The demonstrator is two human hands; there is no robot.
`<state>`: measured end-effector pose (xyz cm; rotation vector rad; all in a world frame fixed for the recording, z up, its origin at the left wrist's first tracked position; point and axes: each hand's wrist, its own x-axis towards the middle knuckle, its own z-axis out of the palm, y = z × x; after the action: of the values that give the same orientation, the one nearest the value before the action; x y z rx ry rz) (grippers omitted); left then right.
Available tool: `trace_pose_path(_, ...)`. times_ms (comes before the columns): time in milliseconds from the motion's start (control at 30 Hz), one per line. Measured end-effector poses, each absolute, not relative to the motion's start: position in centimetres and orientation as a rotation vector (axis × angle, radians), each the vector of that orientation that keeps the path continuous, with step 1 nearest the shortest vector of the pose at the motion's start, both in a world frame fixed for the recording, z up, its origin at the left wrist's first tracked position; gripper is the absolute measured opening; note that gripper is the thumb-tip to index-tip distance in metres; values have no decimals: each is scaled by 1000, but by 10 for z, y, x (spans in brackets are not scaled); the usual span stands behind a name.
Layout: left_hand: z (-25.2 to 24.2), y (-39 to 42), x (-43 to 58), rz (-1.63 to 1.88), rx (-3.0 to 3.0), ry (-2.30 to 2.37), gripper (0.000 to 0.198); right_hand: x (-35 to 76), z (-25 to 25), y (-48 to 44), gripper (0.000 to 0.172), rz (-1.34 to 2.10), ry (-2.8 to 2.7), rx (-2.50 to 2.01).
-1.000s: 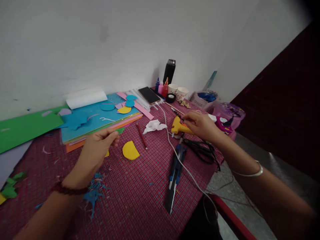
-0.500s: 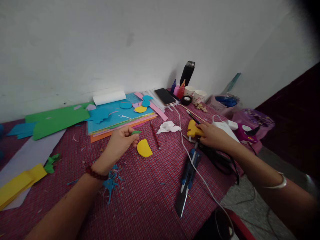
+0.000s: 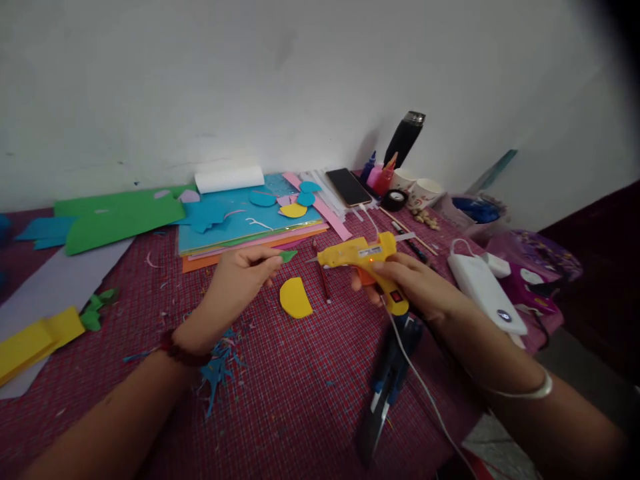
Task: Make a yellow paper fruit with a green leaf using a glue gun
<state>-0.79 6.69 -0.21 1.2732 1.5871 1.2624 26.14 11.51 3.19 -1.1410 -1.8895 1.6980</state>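
My right hand [image 3: 400, 277] is closed round the handle of a yellow hot glue gun [image 3: 357, 253], whose nozzle points left. A small light glows on the gun's side, and a white cable trails from its grip. Between the thumb and fingers of my left hand [image 3: 250, 273] is a small green paper leaf [image 3: 288, 255]; the nozzle is a short gap to its right. Below the leaf, a yellow rounded paper piece [image 3: 295, 298] lies on the checked cloth. A dark red pencil [image 3: 325, 280] lies behind the nozzle.
A large utility knife [image 3: 383, 400] lies near the front right. Stacked coloured sheets [image 3: 220, 233] lie at the back, beside a phone [image 3: 349, 187]. Paint bottles, cups [image 3: 425, 192] and a black flask [image 3: 406, 140] stand behind. A white power bank [image 3: 485, 293] lies right.
My right hand has lifted the glue gun and turned its nozzle left, bringing it close to the leaf. My left hand still pinches the leaf. The view has shifted slightly.
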Motion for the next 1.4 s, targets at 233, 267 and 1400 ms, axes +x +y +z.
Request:
trace_pose_path(233, -5, 73, -12, 1179, 1294, 1529, 13, 255, 3, 130, 56, 1672, -2102, -1034)
trace_pose_path(267, -6, 74, -11, 1168, 1306, 1541, 12, 255, 1, 128, 58, 1646, -2122, -1021)
trace_pose_path(1400, -18, 76, -5, 884, 1287, 1623, 14, 243, -12, 123, 55, 1555, -2143, -1005)
